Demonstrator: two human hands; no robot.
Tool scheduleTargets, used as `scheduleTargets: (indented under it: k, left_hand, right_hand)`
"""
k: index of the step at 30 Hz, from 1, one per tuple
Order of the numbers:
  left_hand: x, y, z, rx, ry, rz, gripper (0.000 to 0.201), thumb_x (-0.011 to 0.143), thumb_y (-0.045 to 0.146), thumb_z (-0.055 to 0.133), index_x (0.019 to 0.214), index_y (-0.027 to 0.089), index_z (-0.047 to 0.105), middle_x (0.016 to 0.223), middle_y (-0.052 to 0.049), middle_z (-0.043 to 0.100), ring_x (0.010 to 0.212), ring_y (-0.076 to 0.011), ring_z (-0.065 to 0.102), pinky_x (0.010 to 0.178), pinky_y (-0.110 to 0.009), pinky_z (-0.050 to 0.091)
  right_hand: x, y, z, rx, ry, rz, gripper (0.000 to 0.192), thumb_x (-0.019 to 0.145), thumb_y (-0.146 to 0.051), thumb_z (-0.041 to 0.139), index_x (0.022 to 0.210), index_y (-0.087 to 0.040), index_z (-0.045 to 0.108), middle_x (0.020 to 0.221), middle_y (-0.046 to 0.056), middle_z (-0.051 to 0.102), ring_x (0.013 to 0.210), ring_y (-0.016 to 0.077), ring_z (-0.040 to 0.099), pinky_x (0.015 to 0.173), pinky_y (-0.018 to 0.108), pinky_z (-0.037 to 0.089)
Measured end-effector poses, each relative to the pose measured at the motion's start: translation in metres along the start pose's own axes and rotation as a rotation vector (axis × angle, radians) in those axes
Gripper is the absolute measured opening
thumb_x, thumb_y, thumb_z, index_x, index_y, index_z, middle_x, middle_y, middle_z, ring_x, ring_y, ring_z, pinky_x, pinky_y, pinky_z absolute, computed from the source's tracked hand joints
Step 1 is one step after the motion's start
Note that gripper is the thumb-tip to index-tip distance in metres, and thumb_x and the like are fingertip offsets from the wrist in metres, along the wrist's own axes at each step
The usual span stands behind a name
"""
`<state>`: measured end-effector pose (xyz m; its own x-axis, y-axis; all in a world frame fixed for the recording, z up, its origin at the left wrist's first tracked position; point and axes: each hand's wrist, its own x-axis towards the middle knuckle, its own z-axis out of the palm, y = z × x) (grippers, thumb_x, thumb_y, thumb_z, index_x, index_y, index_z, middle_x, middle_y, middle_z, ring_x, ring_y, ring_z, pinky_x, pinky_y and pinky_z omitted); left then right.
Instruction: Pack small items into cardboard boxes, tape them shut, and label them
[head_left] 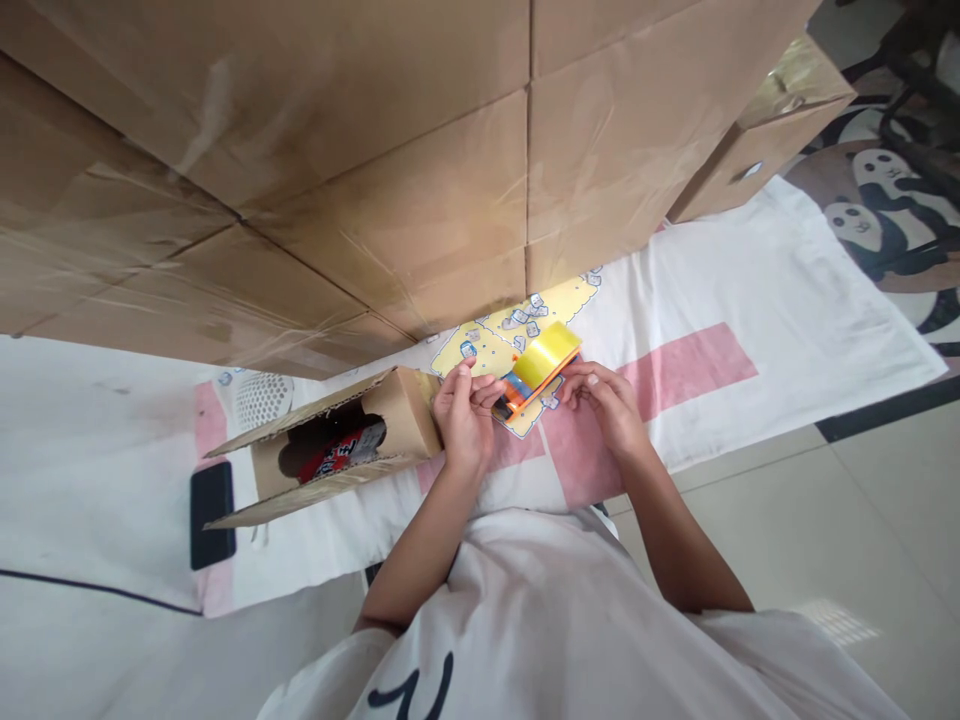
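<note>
Nearest the camera is the person's white shirt with a dark mark on it (525, 640), and both bare forearms reach forward from it. The left hand (461, 415) is curled, its fingertips closed on the near end of an orange plastic tape dispenser carrying a roll of yellowish clear tape (541, 368). The right hand (609, 400) is half-closed, its fingers touching the dispenser's right side; whether it grips firmly cannot be told. The dispenser sits between the two hands, just above a white cloth with pink rectangles (750, 310) that covers the surface below, and over a yellow printed patch with small blue-and-white figures (487, 345).

Just left of the left hand, touching it, lies a small open brown cardboard box on its side (337, 455), with a red printed packet (345, 452) showing through its opening. A black flat rectangular object (211, 515) lies further left on the cloth.

Beyond the hands rises a stack of large brown cardboard cartons sealed with clear tape (375, 170). At far right, a panda-patterned rug (885, 220) lies on the tiled floor.
</note>
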<state>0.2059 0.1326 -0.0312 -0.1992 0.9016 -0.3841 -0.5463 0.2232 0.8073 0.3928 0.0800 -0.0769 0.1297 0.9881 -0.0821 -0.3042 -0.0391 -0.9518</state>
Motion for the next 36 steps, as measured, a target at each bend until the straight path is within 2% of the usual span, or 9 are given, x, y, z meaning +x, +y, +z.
scheduleTargets:
  k: [2, 3, 8, 13, 19, 25, 28, 34, 36]
  left_hand:
    - [0.0002, 0.0002, 0.0003, 0.005, -0.01, -0.005, 0.031, 0.08, 0.038, 0.08, 0.099, 0.017, 0.072, 0.066, -0.001, 0.074, 0.056, -0.0133, 0.071, 0.063, -0.023, 0.058]
    - [0.0003, 0.0004, 0.0004, 0.005, -0.014, -0.007, 0.031, 0.08, 0.04, 0.08, 0.099, 0.016, 0.072, 0.067, -0.002, 0.075, 0.057, -0.0137, 0.072, 0.063, -0.023, 0.058]
    - [-0.0004, 0.0022, -0.0001, -0.01, -0.033, -0.002, 0.032, 0.077, 0.038, 0.081, 0.1, 0.017, 0.072, 0.095, -0.01, 0.081, 0.082, -0.0203, 0.079, 0.074, -0.028, 0.061]
    - [-0.0014, 0.0024, -0.0013, 0.045, -0.047, 0.013, 0.036, 0.075, 0.039, 0.083, 0.102, 0.018, 0.072, 0.097, -0.011, 0.081, 0.095, -0.0261, 0.079, 0.085, -0.036, 0.061]
    - [-0.0045, 0.002, -0.0006, 0.044, -0.113, 0.051, 0.044, 0.071, 0.042, 0.089, 0.104, 0.019, 0.07, 0.109, -0.013, 0.079, 0.106, -0.0278, 0.076, 0.092, -0.038, 0.061]
    - [-0.0068, 0.0037, 0.0003, 0.065, -0.151, 0.081, 0.055, 0.069, 0.034, 0.093, 0.118, 0.026, 0.067, 0.142, -0.011, 0.065, 0.118, -0.0272, 0.072, 0.093, -0.033, 0.061]
    - [-0.0049, 0.0038, -0.0011, 0.073, -0.151, 0.103, 0.052, 0.072, 0.036, 0.091, 0.117, 0.027, 0.068, 0.139, -0.01, 0.068, 0.118, -0.0258, 0.071, 0.093, -0.031, 0.06]
    - [-0.0007, 0.0046, -0.0033, 0.096, -0.111, 0.123, 0.045, 0.076, 0.048, 0.086, 0.108, 0.025, 0.067, 0.104, -0.006, 0.078, 0.094, -0.021, 0.078, 0.085, -0.031, 0.061]
    - [-0.001, 0.0062, -0.0028, 0.085, -0.129, 0.1, 0.044, 0.078, 0.05, 0.084, 0.11, 0.025, 0.066, 0.103, -0.007, 0.079, 0.098, -0.023, 0.078, 0.087, -0.033, 0.061]
  right_hand:
    - [-0.0001, -0.0005, 0.0002, -0.005, 0.003, 0.003, 0.028, 0.1, -0.041, 0.057, 0.109, -0.022, 0.074, 0.078, 0.003, 0.07, 0.072, 0.0187, 0.06, 0.069, 0.033, 0.042]
    - [0.0, -0.0004, 0.0002, -0.005, 0.003, 0.004, 0.028, 0.1, -0.042, 0.057, 0.109, -0.022, 0.074, 0.078, 0.003, 0.07, 0.072, 0.0187, 0.06, 0.069, 0.033, 0.042]
    - [0.0007, 0.0017, -0.0004, 0.003, 0.003, 0.012, 0.028, 0.1, -0.043, 0.058, 0.109, -0.022, 0.074, 0.078, 0.003, 0.07, 0.072, 0.0186, 0.06, 0.069, 0.033, 0.043]
    - [0.0004, 0.0016, -0.0002, -0.01, 0.004, 0.013, 0.029, 0.099, -0.045, 0.058, 0.109, -0.023, 0.074, 0.078, 0.003, 0.07, 0.073, 0.0192, 0.06, 0.069, 0.033, 0.043]
    - [0.0003, 0.0019, 0.0, -0.011, -0.005, 0.005, 0.029, 0.099, -0.043, 0.057, 0.11, -0.022, 0.073, 0.079, 0.004, 0.071, 0.073, 0.0194, 0.06, 0.069, 0.033, 0.043]
    - [0.0009, 0.0026, -0.0006, -0.022, 0.007, 0.014, 0.03, 0.098, -0.045, 0.059, 0.109, -0.022, 0.073, 0.078, 0.003, 0.07, 0.072, 0.0192, 0.06, 0.069, 0.033, 0.044]
    - [0.001, 0.0022, -0.0007, -0.033, 0.007, 0.02, 0.031, 0.098, -0.048, 0.059, 0.108, -0.022, 0.073, 0.078, 0.003, 0.07, 0.072, 0.0195, 0.06, 0.069, 0.033, 0.044]
    - [0.0004, 0.0012, 0.0, -0.044, 0.007, 0.024, 0.032, 0.097, -0.05, 0.059, 0.109, -0.022, 0.072, 0.078, 0.003, 0.07, 0.072, 0.0197, 0.06, 0.069, 0.034, 0.044]
    - [0.0001, 0.0007, 0.0003, -0.036, 0.001, 0.017, 0.03, 0.099, -0.047, 0.059, 0.109, -0.022, 0.073, 0.079, 0.003, 0.07, 0.073, 0.019, 0.06, 0.069, 0.033, 0.044]
